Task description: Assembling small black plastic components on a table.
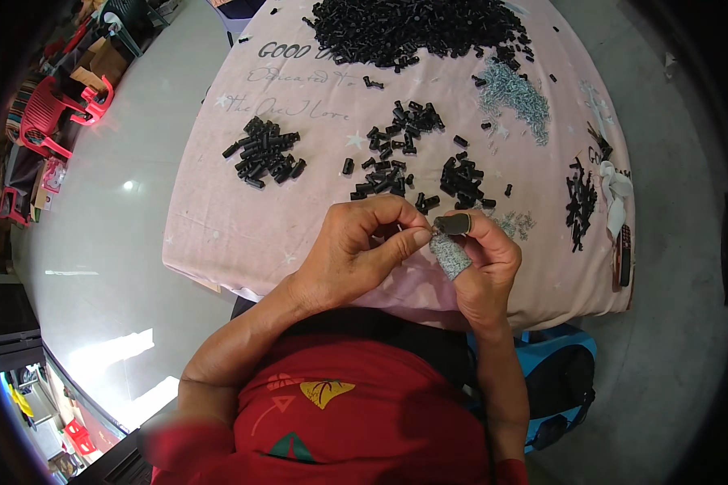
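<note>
black part [453, 224] between both hands' fingers [412, 239]

view: one camera on the person's head | faces: straight down over the chest | near: the left hand [356, 250] and right hand [481, 259], close below | far: the table [218, 234] reaching up to the top edge | lines bend near the rim

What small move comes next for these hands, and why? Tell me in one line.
Probably press the left hand fingertips toward the small black piece pinched in the right hand. The two hands already meet above the pink cloth, and the right index finger wears a grey cover. What the left fingers pinch is too small to tell.
</note>
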Demonstrator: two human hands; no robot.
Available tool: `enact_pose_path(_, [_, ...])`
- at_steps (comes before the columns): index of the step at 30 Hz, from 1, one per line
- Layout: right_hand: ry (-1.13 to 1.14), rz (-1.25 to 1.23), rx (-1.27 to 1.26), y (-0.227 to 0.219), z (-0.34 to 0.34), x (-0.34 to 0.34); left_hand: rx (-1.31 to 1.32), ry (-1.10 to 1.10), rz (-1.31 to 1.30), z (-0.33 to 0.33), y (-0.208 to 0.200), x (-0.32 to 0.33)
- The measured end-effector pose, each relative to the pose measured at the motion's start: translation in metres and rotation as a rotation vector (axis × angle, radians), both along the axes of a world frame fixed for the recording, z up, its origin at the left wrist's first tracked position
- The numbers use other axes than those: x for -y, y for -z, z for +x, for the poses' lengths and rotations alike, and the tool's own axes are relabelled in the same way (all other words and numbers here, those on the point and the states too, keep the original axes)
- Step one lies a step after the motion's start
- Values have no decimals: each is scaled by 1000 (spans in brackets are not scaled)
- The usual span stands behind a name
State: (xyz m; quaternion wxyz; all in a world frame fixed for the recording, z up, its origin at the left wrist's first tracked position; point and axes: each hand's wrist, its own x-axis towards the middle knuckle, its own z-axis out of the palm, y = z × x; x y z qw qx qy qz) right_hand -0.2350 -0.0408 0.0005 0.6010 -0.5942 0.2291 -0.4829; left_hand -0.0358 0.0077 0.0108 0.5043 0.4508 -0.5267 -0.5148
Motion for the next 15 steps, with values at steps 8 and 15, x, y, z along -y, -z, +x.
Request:
enact_pose_path(8, [44,125,21,-7,7,0,-89,-162,-4,-14,5,2])
enact_pose_path(15, [54,156,-25,-8,7,-3,142,-241,-310,-14,12,2])
